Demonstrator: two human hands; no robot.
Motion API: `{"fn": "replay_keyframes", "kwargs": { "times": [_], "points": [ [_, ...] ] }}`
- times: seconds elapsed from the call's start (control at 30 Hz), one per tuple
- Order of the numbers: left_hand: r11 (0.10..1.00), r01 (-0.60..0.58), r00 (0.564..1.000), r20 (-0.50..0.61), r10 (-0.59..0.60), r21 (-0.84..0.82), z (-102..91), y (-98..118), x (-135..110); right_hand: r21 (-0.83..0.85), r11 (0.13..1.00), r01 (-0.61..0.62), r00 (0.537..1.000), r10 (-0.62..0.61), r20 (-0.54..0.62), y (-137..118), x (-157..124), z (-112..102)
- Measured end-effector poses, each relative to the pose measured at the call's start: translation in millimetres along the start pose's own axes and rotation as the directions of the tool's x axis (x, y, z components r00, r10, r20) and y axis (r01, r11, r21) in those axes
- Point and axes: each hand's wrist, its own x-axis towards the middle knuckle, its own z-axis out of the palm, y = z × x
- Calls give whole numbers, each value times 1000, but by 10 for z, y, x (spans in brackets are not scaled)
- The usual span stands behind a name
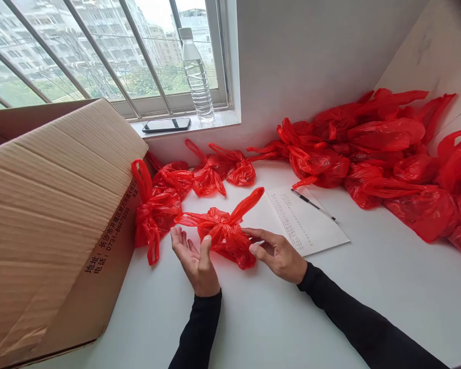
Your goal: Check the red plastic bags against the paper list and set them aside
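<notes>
With the left hand [196, 264] spread and empty and the right hand [278, 256] loosely curled, gripping nothing, at the bag [230, 243] between them on the table [157, 318], support the bag from both sides, sparing its thin handles [250, 204].

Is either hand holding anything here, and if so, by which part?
Nothing appears held: the left hand is open near the central red bag, and the right hand curves loosely at its side, contact unclear.

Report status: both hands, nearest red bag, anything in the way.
Left hand open, palm showing. Right hand open at knotted red plastic bag, contact unclear. Bag on white table, nothing seen blocking; notebook and black pen to its right.
</notes>
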Motion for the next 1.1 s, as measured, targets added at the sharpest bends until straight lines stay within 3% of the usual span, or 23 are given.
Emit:
{"fn": "replay_keyframes", "kwargs": {
  "times": [0.07, 0.1, 0.27, 0.5, 0.7, 0.87, 0.97, 1.03, 1.1],
  "points": [
    [983, -118, 992, -18, 122, 140, -46, -6, 56, 4, 1000, -30, 999, 30, -35, 1, 9, 6],
    [978, -121, 993, 6, 122, 170, -54, -2, 68, 11, 999, -45, 997, 46, -58, 7, 15, 7],
    [988, 95, 979, 166, -115, 121, -2, 11, 13, 82, 993, -82, 973, 97, -209, 76, 42, -21],
    [977, 192, 941, 267, -209, 88, 14, -38, 10, 90, 995, -48, 978, 65, -200, 82, 22, -34],
    [983, 157, 964, 203, -174, 98, -32, -38, 69, 89, 996, -14, 983, 30, -179, 37, 16, -44],
    [972, -39, 999, 15, 36, 230, -194, 16, 287, 47, 996, 78, 964, -63, -259, -33, -5, -25],
    [990, 5, 1000, -3, -4, 142, -285, 46, 397, 74, 990, 119, 980, -105, -169, -106, -37, 14],
    [995, 99, 993, 58, -100, 25, -306, 84, 403, 108, 986, 127, 992, -124, -38, -144, -58, 27],
    [992, 126, 986, 113, -125, 0, -297, 165, 321, 95, 987, 131, 988, -138, 76, -160, -73, 31]
  ]
}}
